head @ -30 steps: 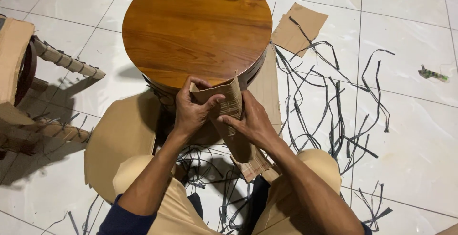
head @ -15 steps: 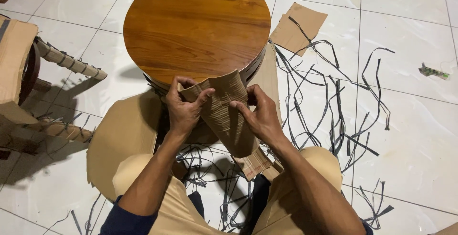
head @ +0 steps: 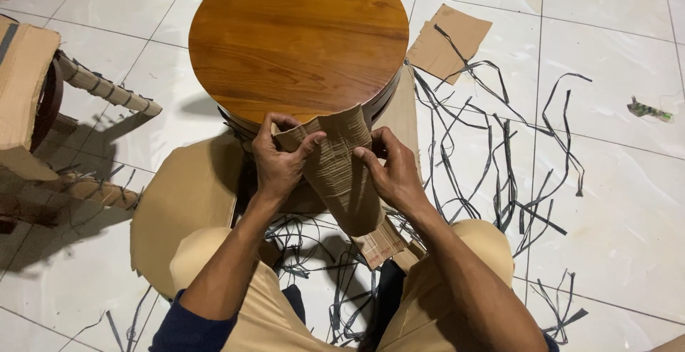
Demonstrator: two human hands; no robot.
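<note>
A white tiled floor [head: 606, 202] fills the view, shiny under overhead light. On it stands a round, glossy brown wooden stool seat [head: 300, 38], just ahead of the person's knees in tan trousers [head: 235, 302]. A large flat sheet of brown cardboard [head: 178, 202] lies on the floor at the lower left of the seat, partly under the left leg. At the far left sits a piece of furniture wrapped in cardboard with paper-wound legs [head: 85, 88]. A tangle of thin black plastic strapping [head: 499, 152] spreads over the tiles to the right and between the legs. A smaller square scrap of brown cardboard [head: 449, 45] lies beyond it, and a little green scrap [head: 649, 111] lies well apart at the right edge.

Between the knees and the seat's near edge, a curled piece of ribbed corrugated cardboard [head: 342, 173] is held upright. The left hand [head: 280, 163] is clamped on its upper left edge, thumb on the front face. The right hand [head: 394, 170] is closed on its right edge, fingers curled behind it.
</note>
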